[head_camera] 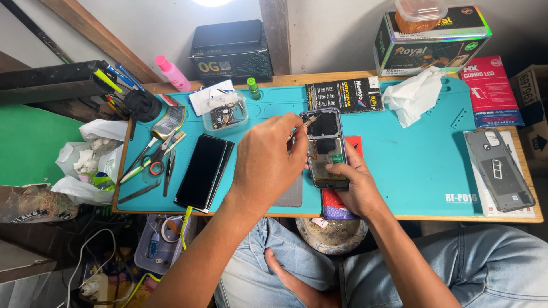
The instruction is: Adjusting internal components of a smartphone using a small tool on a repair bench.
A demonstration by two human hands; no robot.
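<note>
Your wooden table (342,77) carries a teal rubber work mat (411,165) across nearly its whole top, which keeps small parts from sliding while you work at its centre. At twelve o'clock from your hands a black rectangular box (231,51) stands against the wall, and at one o'clock a green-and-black printed carton (431,48) bears a clear plastic tub with orange contents (420,12). A flat red rectangular package (491,91) lies at two o'clock, off the mat's corner, with a crumpled white tissue (415,94) just beside it. At three o'clock a grey phone back cover (499,168) rests well apart from the work (set aside, I judge, to leave the inside free). A flat black packet with white and yellow print (342,94) sits just past the phone at twelve. At nine o'clock a dark glass phone screen (201,171) lies face up, and further out orange-handled scissors (157,162) lie among tweezers.

The opened phone with its insides bared (325,148) is at the mat's middle. Your right hand (354,185) is closed around its lower end, thumb on the face, steadying it. Your left hand (268,162) is pinched narrow on a thin metal tool (305,124), its tip touching the phone's upper part.
</note>
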